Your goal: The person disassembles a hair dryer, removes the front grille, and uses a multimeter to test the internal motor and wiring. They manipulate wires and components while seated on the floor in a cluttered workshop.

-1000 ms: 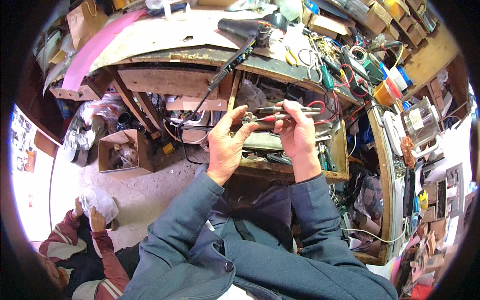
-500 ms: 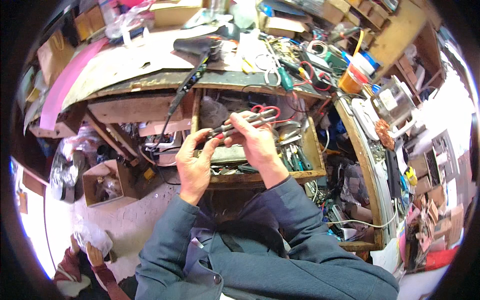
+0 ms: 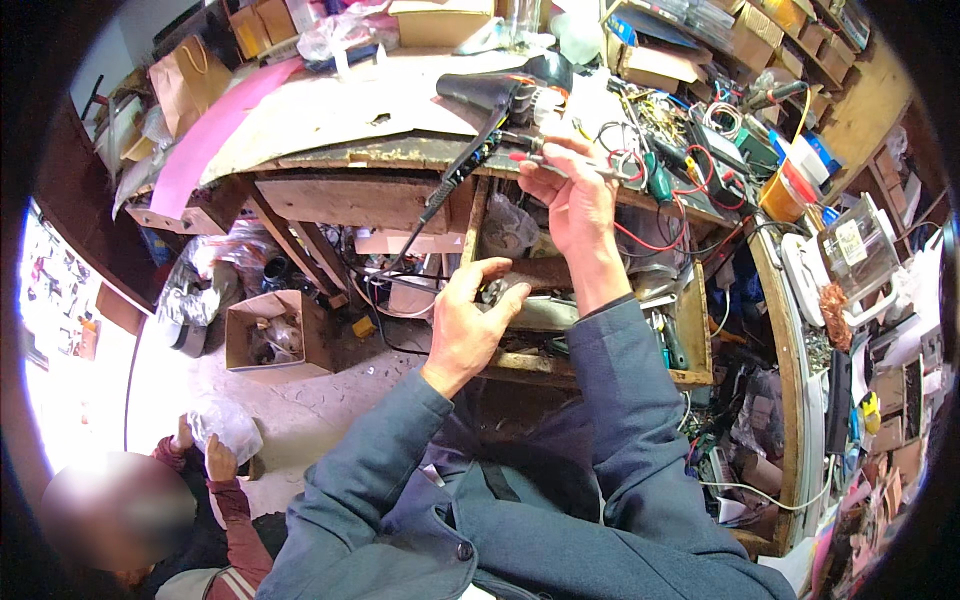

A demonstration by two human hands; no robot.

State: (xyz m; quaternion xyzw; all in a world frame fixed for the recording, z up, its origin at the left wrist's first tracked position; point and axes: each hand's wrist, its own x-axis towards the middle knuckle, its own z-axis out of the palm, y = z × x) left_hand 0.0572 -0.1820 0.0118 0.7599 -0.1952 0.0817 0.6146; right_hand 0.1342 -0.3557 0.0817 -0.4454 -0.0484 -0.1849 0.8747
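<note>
My right hand (image 3: 575, 190) is raised at the bench edge, fingers closed around a pair of multimeter probes (image 3: 550, 158), one tip red. The probe tips are close to the opened handle (image 3: 470, 165) of a black hair dryer (image 3: 475, 90); whether they touch it I cannot tell. Wires and small parts show in that handle. A red test lead (image 3: 660, 248) loops down to the right of my right hand. My left hand (image 3: 468, 325) is over the open drawer (image 3: 545, 368), thumb and fingers curled around something small and greyish that is mostly hidden.
A green-handled screwdriver (image 3: 658, 178), a dark meter (image 3: 715, 172) and an orange tub (image 3: 790, 190) are at the bench's right. A cardboard box (image 3: 278, 335) stands on the floor. At lower left, another person's hands (image 3: 218, 458) hold a clear plastic bag (image 3: 228, 425).
My right hand has lifted the probes up and away from my left hand, toward the hair dryer. My left hand stays low over the drawer. The view has shifted left.
</note>
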